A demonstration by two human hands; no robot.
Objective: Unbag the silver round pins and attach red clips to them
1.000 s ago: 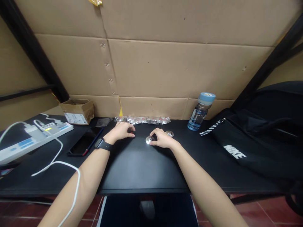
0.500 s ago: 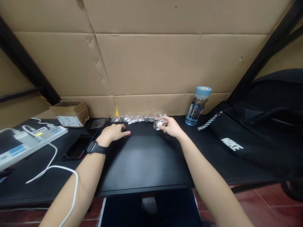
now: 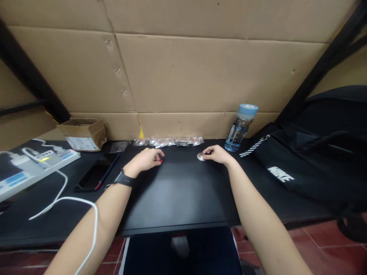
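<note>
My left hand [image 3: 149, 159] is over the left part of the black table, its thumb and fingers closed on a small red object [image 3: 161, 160]. Farther right, my right hand [image 3: 216, 154] pinches the right edge of a round silvery disc [image 3: 200, 157], which is low at the tabletop. Several clear packets with red bits [image 3: 163, 142] lie in a row behind both hands, along the cardboard wall.
A blue-lidded bottle [image 3: 237, 128] stands right of my right hand, beside a black bag [image 3: 304, 164]. At the left are a phone [image 3: 96, 175], a small cardboard box [image 3: 83, 134], a power strip [image 3: 37, 172] and a white cable [image 3: 61, 172] crossing my left forearm.
My right hand has moved right and lower with the silvery disc, which now looks flatter to the table. My left hand has shifted slightly right, and more of the red object shows.
</note>
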